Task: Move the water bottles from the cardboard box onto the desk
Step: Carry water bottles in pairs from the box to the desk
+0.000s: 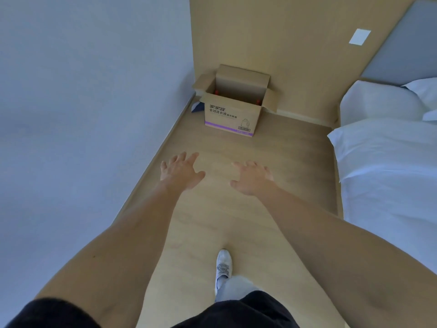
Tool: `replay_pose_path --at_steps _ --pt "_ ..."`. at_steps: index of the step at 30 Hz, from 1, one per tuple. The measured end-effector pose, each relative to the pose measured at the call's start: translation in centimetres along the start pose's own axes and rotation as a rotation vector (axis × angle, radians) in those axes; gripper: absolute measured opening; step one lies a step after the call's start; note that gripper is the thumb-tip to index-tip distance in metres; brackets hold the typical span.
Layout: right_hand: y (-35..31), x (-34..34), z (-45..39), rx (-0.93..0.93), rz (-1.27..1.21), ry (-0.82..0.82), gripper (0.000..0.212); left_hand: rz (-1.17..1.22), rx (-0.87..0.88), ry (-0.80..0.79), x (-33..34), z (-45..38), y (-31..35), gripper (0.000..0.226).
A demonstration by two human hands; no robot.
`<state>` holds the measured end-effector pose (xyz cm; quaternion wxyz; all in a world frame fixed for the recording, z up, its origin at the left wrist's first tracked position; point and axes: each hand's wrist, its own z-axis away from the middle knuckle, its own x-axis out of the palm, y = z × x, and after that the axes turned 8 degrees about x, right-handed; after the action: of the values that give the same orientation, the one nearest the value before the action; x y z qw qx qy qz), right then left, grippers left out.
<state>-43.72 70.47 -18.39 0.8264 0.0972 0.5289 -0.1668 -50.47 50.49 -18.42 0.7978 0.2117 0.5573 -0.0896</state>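
Note:
An open cardboard box (230, 114) with printed text and a purple stripe stands on the wooden floor in the far corner, flaps up. Two red bottle caps (216, 92) show just above its front rim; the bottles themselves are hidden inside. My left hand (181, 171) and my right hand (251, 179) are stretched out in front of me, fingers spread and empty, well short of the box. No desk is in view.
A pale wall runs along the left. A bed (387, 166) with white sheets and pillows fills the right side. A dark object (197, 107) lies behind the box by the wall. My white shoe (223, 266) steps forward on the floor strip.

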Motion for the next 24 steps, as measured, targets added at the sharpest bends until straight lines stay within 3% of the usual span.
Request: replay_pose_path --at_steps 13,24 --pt "2.1 -10.8 -21.1 0.034 -0.019 -0.002 0.069 0.005 0.055 0.015 -8.2 -23.1 2.9 0.068" --pt "-0.7 -17.7 -38.9 0.158 -0.022 0.010 0.070 0.090 0.174 -0.005 -13.2 -44.6 -0.8 0.062"
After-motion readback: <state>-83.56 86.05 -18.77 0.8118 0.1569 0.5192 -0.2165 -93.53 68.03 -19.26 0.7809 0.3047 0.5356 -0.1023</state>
